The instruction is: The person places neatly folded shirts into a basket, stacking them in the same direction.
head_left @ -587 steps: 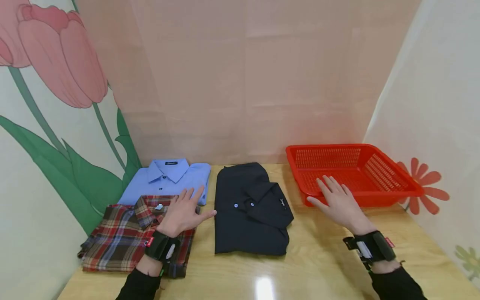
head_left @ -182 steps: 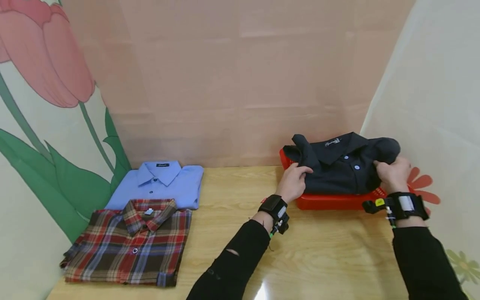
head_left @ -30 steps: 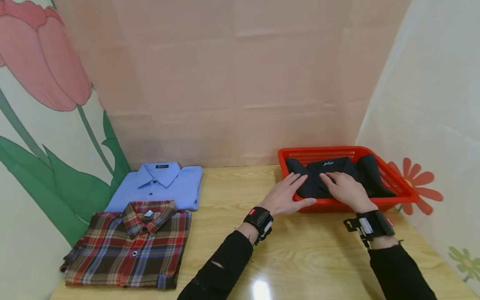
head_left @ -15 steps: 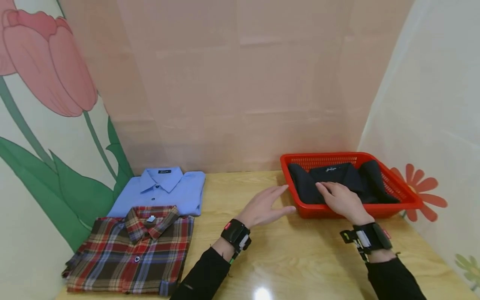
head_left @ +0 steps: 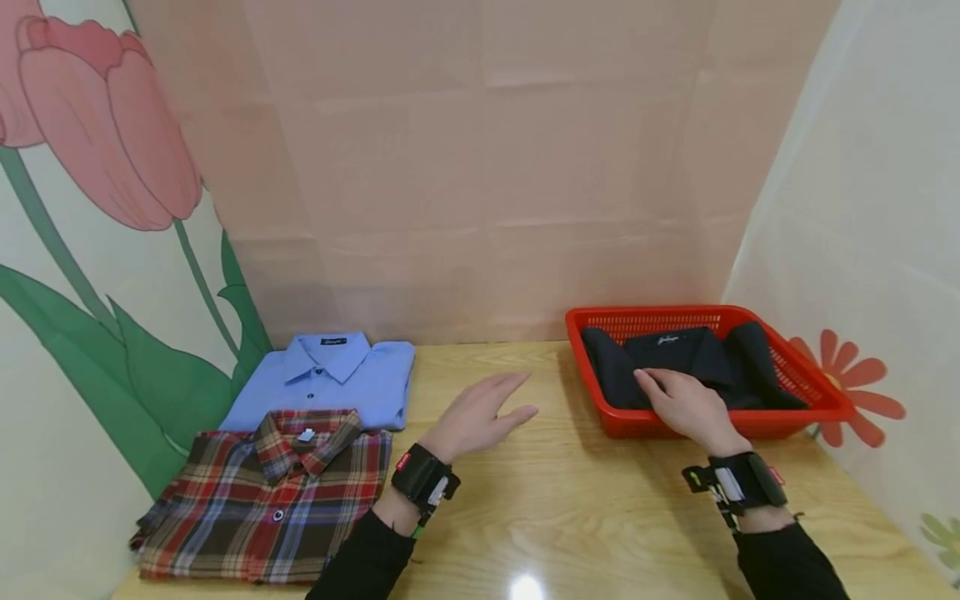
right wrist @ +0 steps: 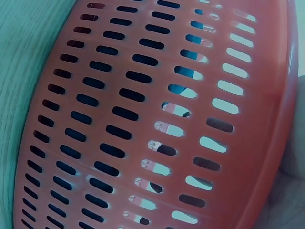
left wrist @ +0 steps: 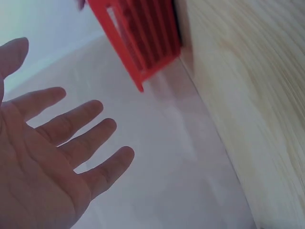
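Observation:
In the head view, a dark button-up shirt point(head_left: 705, 358) lies inside the red slotted basket point(head_left: 765, 424) at the right. My right hand point(head_left: 686, 404) reaches over the basket's front rim, thumb apart, fingertips low over the shirt; whether they touch it is unclear. The basket wall point(right wrist: 126, 114) fills the right wrist view and hides most of that hand. My left hand point(head_left: 474, 417) is in the air between basket and plaid shirt, holding nothing. Its spread fingers point(left wrist: 102, 176) show in the left wrist view. A folded plaid shirt point(head_left: 247, 508) lies at the front left.
Behind the plaid shirt lies a folded blue shirt point(head_left: 378, 379), partly overlapped by it. The wooden table point(head_left: 585, 517) ends at a pinkish backdrop point(head_left: 480, 208). Printed side panels stand at the left and right.
The dark shirt went from the table's middle into the basket, carried by both hands. Over the last second my left hand has moved left, away from the basket; the right stays.

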A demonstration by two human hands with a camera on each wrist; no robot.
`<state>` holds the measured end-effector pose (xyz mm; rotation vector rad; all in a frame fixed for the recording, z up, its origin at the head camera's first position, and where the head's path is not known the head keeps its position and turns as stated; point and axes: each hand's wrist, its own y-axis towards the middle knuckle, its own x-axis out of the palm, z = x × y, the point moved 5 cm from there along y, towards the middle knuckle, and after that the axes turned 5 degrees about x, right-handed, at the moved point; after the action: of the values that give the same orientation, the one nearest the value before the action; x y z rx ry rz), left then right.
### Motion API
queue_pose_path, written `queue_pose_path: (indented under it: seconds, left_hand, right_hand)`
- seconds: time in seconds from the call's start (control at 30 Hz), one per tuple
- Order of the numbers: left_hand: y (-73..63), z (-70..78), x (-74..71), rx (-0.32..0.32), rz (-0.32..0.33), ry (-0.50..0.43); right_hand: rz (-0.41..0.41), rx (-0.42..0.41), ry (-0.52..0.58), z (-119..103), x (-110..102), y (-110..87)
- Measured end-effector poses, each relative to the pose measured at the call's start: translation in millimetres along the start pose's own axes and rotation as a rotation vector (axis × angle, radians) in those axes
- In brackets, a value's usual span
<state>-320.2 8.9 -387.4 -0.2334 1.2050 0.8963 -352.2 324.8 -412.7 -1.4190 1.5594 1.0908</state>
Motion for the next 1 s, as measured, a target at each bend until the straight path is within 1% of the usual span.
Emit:
queue_pose_path:
  seconds: [0.17, 0.3, 0.53, 0.63, 0.8, 0.93, 1.0]
  left_hand:
    - [-10.8, -17.0, -4.5, -0.035, 0.003, -0.016]
    - [-18.8, -26.7, -6.7, -0.050, 0.011, -0.027]
    - [-33.6, -41.1, -10.7, -0.089, 0.016, -0.029]
    - [-41.7, -47.8, -14.2, -0.102, 0.019, -0.030]
    - [-56.7, -59.5, -21.3, -0.138, 0.030, -0.020]
    - [-66.5, -65.5, -24.4, -0.135, 0.043, -0.014]
    - [-71.2, -68.0, -24.9, -0.137, 0.049, -0.016]
  right_hand:
    - [-0.010, 0.011, 0.000, 1, 1, -0.3]
    - [-0.011, 0.018, -0.007, 1, 1, -0.7]
    - [0.018, 0.002, 0.033, -10, 2, -3.3]
    - [0.056, -0.035, 0.044, -20, 3, -4.9]
    - [0.142, -0.128, 0.075, -43, 9, -8.0]
    - [0.201, -0.202, 0.078, -62, 16, -10.1]
    - [0.221, -0.239, 0.062, -71, 18, -11.6]
